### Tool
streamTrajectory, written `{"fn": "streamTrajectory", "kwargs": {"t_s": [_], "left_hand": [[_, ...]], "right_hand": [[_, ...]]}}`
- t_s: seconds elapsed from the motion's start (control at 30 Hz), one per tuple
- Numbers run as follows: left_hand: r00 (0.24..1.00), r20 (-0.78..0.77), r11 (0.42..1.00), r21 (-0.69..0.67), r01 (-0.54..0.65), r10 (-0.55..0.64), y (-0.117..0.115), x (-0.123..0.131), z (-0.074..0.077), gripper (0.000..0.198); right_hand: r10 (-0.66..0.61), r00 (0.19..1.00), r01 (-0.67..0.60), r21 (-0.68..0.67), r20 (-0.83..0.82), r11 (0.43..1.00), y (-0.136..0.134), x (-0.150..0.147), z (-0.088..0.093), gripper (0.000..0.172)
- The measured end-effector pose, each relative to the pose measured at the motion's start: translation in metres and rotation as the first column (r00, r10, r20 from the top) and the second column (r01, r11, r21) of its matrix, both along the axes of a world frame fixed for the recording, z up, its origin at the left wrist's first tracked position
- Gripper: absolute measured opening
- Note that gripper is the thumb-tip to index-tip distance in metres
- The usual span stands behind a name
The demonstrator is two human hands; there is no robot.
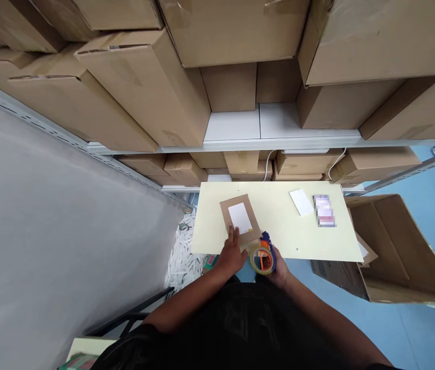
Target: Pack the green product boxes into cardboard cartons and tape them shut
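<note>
A flat brown cardboard mailer [253, 226] with a white label [240, 218] lies slightly turned on the cream table [275, 241]. My left hand [231, 255] rests on the mailer's near edge, fingers stretched out over the label's lower corner. In my right hand [279, 270] is a blue and orange tape dispenser [266, 245] with a roll of yellowish tape [254, 263]. The dispenser sits at the table's front edge, its head by the mailer's near right corner. Whether it touches the mailer I cannot tell.
On the table's right lie a white pad [301, 202] and a blurred-out purple item [324, 210]. A large open carton [405, 246] stands at the right, a flat mailer [366, 249] inside. Boxed shelves [232, 126] rise behind. White paper strips [184, 252] cover the floor at left, beside a wall.
</note>
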State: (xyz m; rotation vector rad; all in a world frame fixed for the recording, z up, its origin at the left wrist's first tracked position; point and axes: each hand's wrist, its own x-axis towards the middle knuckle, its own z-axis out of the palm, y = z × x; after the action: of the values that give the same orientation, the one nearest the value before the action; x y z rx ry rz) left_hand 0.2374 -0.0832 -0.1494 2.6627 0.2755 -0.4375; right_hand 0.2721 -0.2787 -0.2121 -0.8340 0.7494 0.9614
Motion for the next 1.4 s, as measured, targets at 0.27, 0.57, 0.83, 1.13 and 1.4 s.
{"fn": "streamTrajectory", "kwargs": {"t_s": [0.27, 0.57, 0.83, 1.13, 1.4], "left_hand": [[0.873, 0.108, 0.878, 0.12, 0.463, -0.475, 0.062, 0.036, 0.026, 0.096], [0.939, 0.047, 0.926, 0.192, 0.326, -0.341, 0.085, 0.067, 0.01, 0.116], [0.983, 0.026, 0.955, 0.24, 0.173, -0.184, 0.047, 0.066, 0.008, 0.111], [0.923, -0.015, 0.92, 0.078, 0.384, -0.384, 0.036, 0.02, 0.016, 0.111], [0.875, 0.069, 0.87, 0.166, 0.464, -0.48, 0.066, 0.057, 0.001, 0.104]], "right_hand": [[0.147, 0.986, -0.157, -0.146, -0.083, 0.977, -0.032, 0.123, 0.01, 0.045], [0.142, 0.988, -0.15, -0.152, -0.062, 0.977, -0.03, 0.106, 0.004, 0.048], [-0.043, 0.989, 0.034, -0.062, -0.142, 0.997, -0.063, -0.014, -0.004, 0.048], [-0.131, 0.984, 0.122, -0.083, -0.12, 0.989, -0.016, 0.084, 0.003, 0.049], [0.201, 0.978, -0.206, -0.181, -0.049, 0.962, 0.012, 0.184, 0.01, 0.05]]}}
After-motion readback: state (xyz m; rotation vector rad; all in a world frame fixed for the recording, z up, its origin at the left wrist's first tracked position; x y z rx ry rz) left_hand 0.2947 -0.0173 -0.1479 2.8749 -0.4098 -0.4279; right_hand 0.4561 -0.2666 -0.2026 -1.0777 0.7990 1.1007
